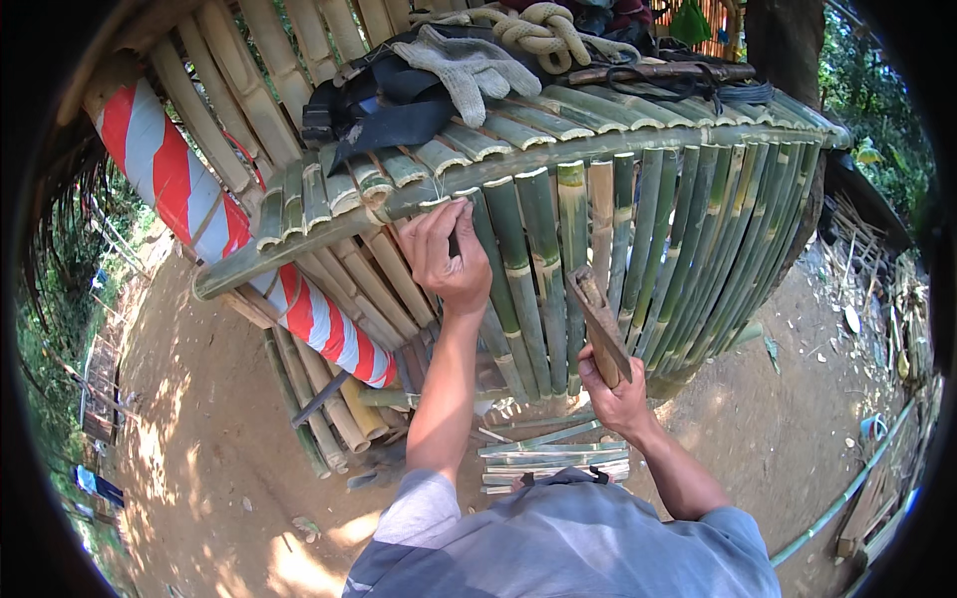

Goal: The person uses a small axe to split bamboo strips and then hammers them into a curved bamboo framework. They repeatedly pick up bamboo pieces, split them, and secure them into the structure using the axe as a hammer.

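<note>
Nearest, on the dirt ground [199,439] below the person's chest, lies a small stack of split bamboo strips [553,460]. Just above it the right hand [615,396] is closed round the lower end of a wooden mallet [599,321], whose head tilts up and to the left, apart from the slats. Higher, the left hand [446,254] is pinched narrow on a small dark nail [454,242], its point set against a slat right at the front edge of the bamboo platform [558,164], where the horizontal half-round rail [329,234] crosses the hanging green slats [618,269]. I cannot tell how deep the point sits. To drive it well, I judge the nail should stand square to the rail and near the middle of the slat rather than by its edge, since split bamboo cracks easily along the grain; the first taps should be light, with the fingers low on the shank and clear of the mallet face, then lifted away once the nail stands alone. The mallet looks long and heavy for so small a target, so a short stroke from the wrist would be safer than a full swing. Left of the hands a red-and-white striped pole [174,169] slants under the platform. Farther back on top lie a black strap [384,105], a grey work glove [469,65], a coil of thick rope [538,28] and some dark tools I cannot make out
</note>
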`<action>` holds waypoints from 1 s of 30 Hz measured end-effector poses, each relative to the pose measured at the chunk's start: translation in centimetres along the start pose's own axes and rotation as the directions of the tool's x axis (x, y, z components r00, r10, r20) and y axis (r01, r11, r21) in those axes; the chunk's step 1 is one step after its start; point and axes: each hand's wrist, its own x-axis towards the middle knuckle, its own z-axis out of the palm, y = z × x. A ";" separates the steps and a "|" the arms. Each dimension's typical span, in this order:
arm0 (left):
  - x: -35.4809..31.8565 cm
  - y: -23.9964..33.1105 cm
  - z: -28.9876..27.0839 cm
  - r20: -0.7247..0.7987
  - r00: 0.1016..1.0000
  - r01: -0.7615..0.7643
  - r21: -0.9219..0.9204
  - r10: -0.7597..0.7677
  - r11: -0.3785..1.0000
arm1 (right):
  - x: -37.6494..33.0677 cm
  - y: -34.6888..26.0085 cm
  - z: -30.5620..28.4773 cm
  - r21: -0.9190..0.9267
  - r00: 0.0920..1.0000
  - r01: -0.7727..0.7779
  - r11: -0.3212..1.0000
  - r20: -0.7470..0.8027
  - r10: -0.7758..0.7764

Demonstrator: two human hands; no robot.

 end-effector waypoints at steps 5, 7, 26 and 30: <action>0.0 0.1 -0.5 0.043 0.999 0.036 -0.058 -0.034 0.998 | -0.6 1.1 0.9 -0.046 0.997 0.073 0.996 -0.002 -0.074; -0.1 0.0 -0.3 0.034 0.999 -0.006 -0.033 0.007 0.999 | -1.0 1.5 1.1 -0.050 0.999 0.050 0.998 -0.003 -0.050; -1.8 -0.9 0.7 -0.057 0.992 0.107 -0.044 -0.110 0.993 | -1.3 2.0 0.3 0.015 0.998 -0.055 0.998 0.004 0.055; -1.7 -0.7 0.5 -0.038 0.991 0.128 -0.039 -0.130 0.991 | -1.4 2.4 0.4 -0.002 0.999 -0.053 0.999 0.013 0.053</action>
